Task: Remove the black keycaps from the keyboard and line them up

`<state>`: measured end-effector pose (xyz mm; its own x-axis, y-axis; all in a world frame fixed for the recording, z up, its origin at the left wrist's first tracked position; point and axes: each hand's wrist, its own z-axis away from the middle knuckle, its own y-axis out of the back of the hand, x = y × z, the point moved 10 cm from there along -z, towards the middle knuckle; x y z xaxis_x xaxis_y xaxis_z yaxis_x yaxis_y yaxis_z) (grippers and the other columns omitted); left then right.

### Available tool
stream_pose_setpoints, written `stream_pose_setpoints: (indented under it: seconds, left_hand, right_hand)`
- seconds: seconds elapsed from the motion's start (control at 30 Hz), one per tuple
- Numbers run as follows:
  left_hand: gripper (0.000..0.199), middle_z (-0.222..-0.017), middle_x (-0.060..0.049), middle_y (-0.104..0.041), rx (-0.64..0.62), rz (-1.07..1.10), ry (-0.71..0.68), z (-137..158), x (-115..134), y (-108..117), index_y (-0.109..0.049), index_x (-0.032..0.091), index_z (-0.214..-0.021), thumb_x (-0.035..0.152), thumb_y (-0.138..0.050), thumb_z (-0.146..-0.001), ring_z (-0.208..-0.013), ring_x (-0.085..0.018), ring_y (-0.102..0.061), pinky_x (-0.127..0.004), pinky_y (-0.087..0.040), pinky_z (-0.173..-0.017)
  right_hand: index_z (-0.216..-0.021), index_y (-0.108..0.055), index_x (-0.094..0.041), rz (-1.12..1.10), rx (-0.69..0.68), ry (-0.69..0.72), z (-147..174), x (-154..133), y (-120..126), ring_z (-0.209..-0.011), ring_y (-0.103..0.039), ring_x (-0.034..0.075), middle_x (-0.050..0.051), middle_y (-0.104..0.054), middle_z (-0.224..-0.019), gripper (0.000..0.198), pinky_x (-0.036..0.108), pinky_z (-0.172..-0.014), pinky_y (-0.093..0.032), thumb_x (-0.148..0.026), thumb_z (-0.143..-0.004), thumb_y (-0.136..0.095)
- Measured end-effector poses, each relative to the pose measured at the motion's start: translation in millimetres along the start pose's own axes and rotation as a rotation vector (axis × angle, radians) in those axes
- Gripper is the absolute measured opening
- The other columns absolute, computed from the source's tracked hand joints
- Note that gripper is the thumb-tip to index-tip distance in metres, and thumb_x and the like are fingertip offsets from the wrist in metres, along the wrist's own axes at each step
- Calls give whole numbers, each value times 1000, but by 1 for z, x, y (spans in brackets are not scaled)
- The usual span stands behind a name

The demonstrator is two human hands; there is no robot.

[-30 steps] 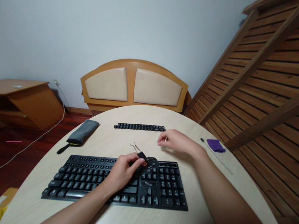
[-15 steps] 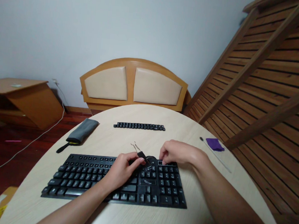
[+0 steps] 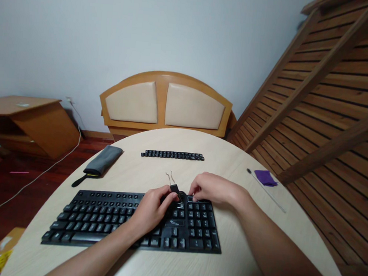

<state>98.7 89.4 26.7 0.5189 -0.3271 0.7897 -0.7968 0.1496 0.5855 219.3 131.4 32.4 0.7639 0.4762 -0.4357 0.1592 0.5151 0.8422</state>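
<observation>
In the head view a black keyboard [image 3: 99, 218] lies on the table in front of me. Its upper rows show small sockets where keycaps are off. My left hand [image 3: 152, 206] is closed around the black handle of a keycap puller [image 3: 173, 188], its two wire prongs pointing up and away. That hand is over the keys left of the number pad. At the keyboard's top right corner my right hand [image 3: 210, 187] has its fingers curled down on the back edge, gripping it. Beyond both hands, loose black keycaps [image 3: 172, 155] stand in a line on the table.
A grey pouch [image 3: 103, 161] with a black loop lies on the left of the round table [image 3: 234, 157]. To the right are a thin long-handled brush [image 3: 265, 189] and a purple cloth [image 3: 265, 178]. A wooden slatted frame [image 3: 330, 116] leans along the right side.
The keyboard has slid a little to the left across the table, with my right hand at its corner. The puller in my left hand has turned more upright.
</observation>
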Motion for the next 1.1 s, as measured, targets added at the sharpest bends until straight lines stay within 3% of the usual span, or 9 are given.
stream_pose_setpoints:
  seconds: [0.2, 0.4, 0.57, 0.73, 1.1]
  left_hand:
    - [31, -76, -5, -70, -43, -25, -79, 2, 4, -6, -70, 18, -83, 36, -49, -96, -70, -19, -62, -30, -47, -68]
    - [25, -85, -6, -70, -72, -144, -176, 6, 16, -11, -68, 18, -88, 33, -49, -96, -79, -20, -62, -31, -45, -74]
    - [29, -76, -4, -67, 2, -157, -91, 5, 8, -4, -64, 17, -78, 35, -50, -95, -72, -18, -60, -28, -42, -68]
    - [29, -73, -2, -68, -15, -12, -40, 2, 3, -5, -64, 17, -76, 34, -51, -95, -68, -16, -59, -25, -41, -65]
    - [30, -74, -2, -71, 89, 113, 56, -1, -10, 8, -67, 17, -77, 37, -52, -93, -70, -18, -62, -26, -43, -66]
  right_hand:
    - [-91, -78, -20, 92, 57, 2, 5, -13, 6, -78, -68, 20, 6, -76, -84, 20, 24, -65, -44, -17, -76, -66]
    - [-92, -76, -23, 184, 133, 55, 10, -35, 10, -85, -68, 23, 6, -75, -90, 25, 27, -70, -44, -14, -77, -60]
    - [-95, -74, -24, 148, 117, 90, 14, -43, 4, -90, -67, 24, 6, -74, -97, 24, 29, -74, -45, -18, -77, -60]
    - [-93, -73, -20, 146, 99, 111, 9, -44, -4, -90, -66, 26, 9, -73, -96, 24, 28, -71, -46, -35, -74, -71]
    - [-94, -72, -21, 98, 129, 124, 2, -44, -4, -90, -66, 23, 6, -73, -95, 23, 27, -73, -44, -33, -75, -69]
